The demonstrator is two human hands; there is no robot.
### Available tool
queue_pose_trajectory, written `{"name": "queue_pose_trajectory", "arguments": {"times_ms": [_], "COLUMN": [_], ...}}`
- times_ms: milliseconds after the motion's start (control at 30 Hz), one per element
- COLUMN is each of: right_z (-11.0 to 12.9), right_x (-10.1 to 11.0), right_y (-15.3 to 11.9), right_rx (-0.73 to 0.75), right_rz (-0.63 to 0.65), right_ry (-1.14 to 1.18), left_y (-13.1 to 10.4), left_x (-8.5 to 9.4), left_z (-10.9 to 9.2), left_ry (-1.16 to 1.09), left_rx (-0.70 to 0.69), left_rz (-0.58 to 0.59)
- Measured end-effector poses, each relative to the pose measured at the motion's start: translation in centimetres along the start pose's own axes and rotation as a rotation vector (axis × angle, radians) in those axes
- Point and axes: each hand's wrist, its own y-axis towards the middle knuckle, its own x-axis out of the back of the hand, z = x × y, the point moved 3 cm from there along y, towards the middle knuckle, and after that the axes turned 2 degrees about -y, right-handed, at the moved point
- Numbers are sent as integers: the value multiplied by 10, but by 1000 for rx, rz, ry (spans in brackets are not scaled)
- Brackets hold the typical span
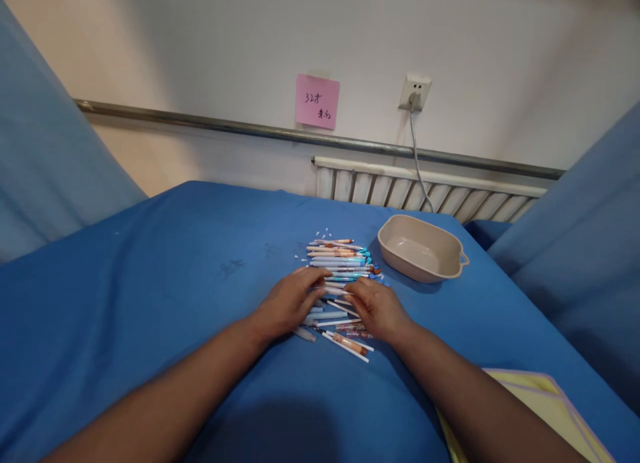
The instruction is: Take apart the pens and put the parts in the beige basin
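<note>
My left hand [293, 301] curls over the left ends of a group of pens, its thumb and index finger around the end of a whitish pen [336, 290]. At the other end of that pen, the fingers of my right hand [379, 310] are closed on it. Beyond my hands, several pens [337, 262] lie side by side in a row, some with blue or brown toppers. Nearer to me, loose pen parts lie scattered: thin white refills [345, 347], a peach and brown barrel [349, 344] and a clear cap [305, 334]. My fingers partly hide the pens beneath.
A beige plastic basin [423, 276] stands right of the pens on the blue cloth [150, 330]. Small white bits [324, 235] lie beyond the row. A yellow cloth-like item [537, 400] lies front right. Behind are a radiator [385, 183], a metal rail [225, 124] and a plugged cord [416, 153].
</note>
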Motion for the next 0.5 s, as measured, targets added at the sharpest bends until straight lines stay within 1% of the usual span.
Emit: {"name": "queue_pose_trajectory", "arguments": {"times_ms": [67,100,133,200,267,300,367,433,500], "right_z": [-1,-1,-1,0,0,1,0,-1,-2], "right_x": [-1,-1,-1,-1,-1,-1,-1,-1,-2], "right_y": [0,0,-1,-1,0,0,0,0,0], "right_rx": [5,4,1,-5,-7,-6,-4,-3,-5], "right_rz": [-13,-19,-20,-13,-3,-2,-7,-8,0], "right_ry": [7,7,6,7,15,19,24,23,19], "left_y": [0,0,-1,-1,-1,-1,-1,-1,-1], "left_x": [0,0,1,2,1,1,1,1,2], "left_z": [2,3,2,-1,-2,-2,2,5,3], "left_ry": [6,5,0,-5,8,21,52,69,68], "left_rx": [66,78,64,-14,-66,-56,21,71,16], "left_rz": [14,5,-7,-24,1,19,44,35,9]}}
